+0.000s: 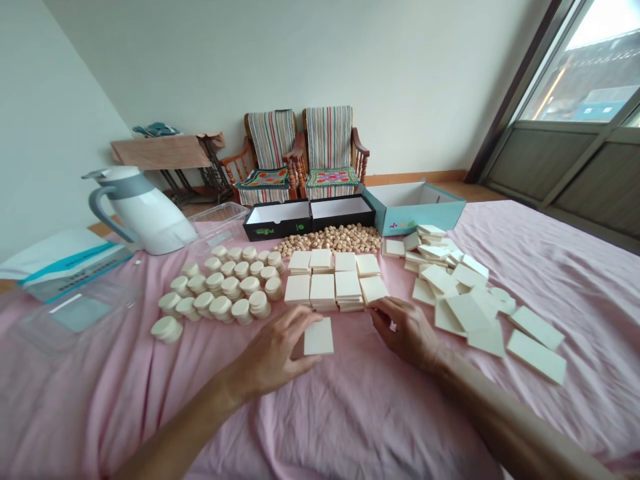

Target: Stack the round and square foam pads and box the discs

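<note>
My left hand (pixel 274 353) rests on the pink cloth (pixel 350 413) with thumb and fingers pinched on the edges of a cream square tile (pixel 319 337). My right hand (pixel 406 328) lies knuckles up just right of it, fingers curled near the front right stack of square tiles (pixel 374 289); what its fingers hold, if anything, is hidden. Neat stacks of the same square tiles (pixel 334 280) stand in two rows just beyond both hands.
Stacks of cream round discs (pixel 225 290) sit at left, loose square tiles (pixel 465 300) at right, small wooden beads (pixel 333 239) behind. Two black boxes (pixel 310 217) and a teal box (pixel 415 207) stand further back. A white jug (pixel 143 210) and clear containers (pixel 75 313) are at left.
</note>
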Demonstrator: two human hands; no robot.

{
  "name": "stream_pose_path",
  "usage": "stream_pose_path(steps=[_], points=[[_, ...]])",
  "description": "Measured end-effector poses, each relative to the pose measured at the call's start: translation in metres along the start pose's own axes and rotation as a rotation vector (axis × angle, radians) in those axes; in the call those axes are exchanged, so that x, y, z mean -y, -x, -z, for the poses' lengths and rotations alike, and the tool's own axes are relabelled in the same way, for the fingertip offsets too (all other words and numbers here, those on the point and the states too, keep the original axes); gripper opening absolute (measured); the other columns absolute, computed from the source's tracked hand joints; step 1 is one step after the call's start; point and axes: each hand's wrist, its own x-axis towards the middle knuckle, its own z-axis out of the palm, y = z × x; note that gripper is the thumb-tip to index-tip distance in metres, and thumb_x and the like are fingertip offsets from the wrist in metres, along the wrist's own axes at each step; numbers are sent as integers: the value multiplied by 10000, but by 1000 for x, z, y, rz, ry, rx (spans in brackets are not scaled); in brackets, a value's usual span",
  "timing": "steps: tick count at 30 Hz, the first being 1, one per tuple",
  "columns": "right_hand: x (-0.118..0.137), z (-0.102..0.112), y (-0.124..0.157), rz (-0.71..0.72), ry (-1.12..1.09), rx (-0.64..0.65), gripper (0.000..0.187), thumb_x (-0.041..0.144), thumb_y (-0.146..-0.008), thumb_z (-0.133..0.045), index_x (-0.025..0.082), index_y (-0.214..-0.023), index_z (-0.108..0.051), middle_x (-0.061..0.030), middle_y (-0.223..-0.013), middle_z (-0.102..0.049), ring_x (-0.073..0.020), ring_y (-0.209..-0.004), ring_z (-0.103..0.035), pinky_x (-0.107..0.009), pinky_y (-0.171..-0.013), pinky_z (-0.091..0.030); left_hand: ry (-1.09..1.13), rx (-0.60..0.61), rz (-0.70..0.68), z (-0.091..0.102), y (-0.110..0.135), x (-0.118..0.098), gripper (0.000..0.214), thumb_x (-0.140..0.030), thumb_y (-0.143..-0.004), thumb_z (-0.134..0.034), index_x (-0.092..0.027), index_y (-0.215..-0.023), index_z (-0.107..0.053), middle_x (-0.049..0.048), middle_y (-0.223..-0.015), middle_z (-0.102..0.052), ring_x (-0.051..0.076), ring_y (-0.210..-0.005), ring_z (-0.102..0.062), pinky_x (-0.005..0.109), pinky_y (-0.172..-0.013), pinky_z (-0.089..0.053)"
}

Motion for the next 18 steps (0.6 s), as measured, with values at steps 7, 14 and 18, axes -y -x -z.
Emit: stream_pose_path(steps=[7, 14, 18], points=[[-1, -2, 0, -11, 5, 14, 189, 195, -889, -470, 161, -833, -648, -13, -661, -587, -108, -573, -492, -217, -576, -363, 31, -85, 57, 10, 16, 14, 447, -311, -781, -704, -247, -1195, -546, 60, -1166, -602, 226, -1084, -586, 365, -936, -503], [-5, -1, 2, -40, -1, 14, 193, 216, -894, -468, 170, -852, -651, -18, -679, -613, -112, -583, -510, -220, -586, -374, -2, -46, 34, -5, 20, 21, 519, -341, -799, -694, -238, -1272, -508, 73, -1227, -602, 227, -1130, -585, 392, -984, -493], [-6, -2, 2, -58, 6, 39, 186, 215, -885, -472, 173, -862, -652, -20, -686, -625, -115, -580, -516, -222, -577, -377, -20, -80, 19, -9, 18, 17, 494, -344, -820, -670, -230, -1272, -508, 80, -1222, -600, 228, -1136, -581, 392, -989, -499]])
